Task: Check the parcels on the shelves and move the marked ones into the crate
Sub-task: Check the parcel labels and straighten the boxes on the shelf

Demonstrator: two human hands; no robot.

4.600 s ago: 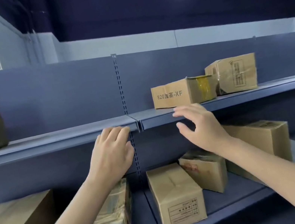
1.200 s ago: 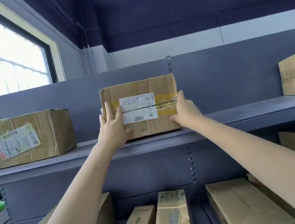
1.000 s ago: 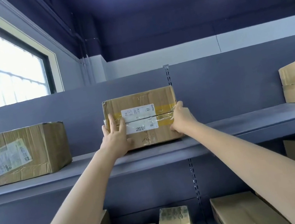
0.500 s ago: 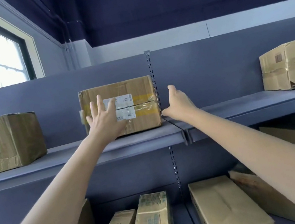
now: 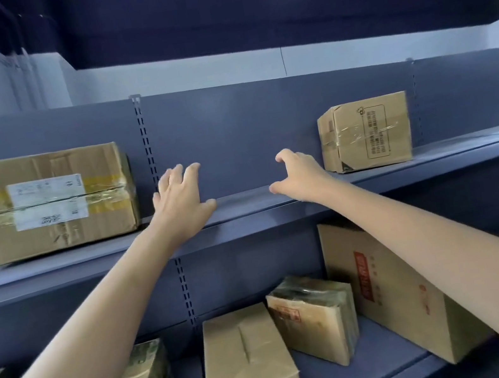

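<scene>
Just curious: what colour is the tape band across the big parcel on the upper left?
Yellow, running under its white labels on the big parcel, seen in the head view.

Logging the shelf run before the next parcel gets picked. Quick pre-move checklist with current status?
1. Left hand free: ok, fingers spread, holding nothing.
2. Right hand free: ok, loosely curled, empty.
3. Labelled parcel resting on the upper shelf: ok, sits flat, left of both hands.
4. Printed parcel within reach: ok, just right of the right hand, not touched.
5. Mark on the printed parcel: cannot tell, print too small to read.
6. Crate ready: cannot tell, not in view.
</scene>
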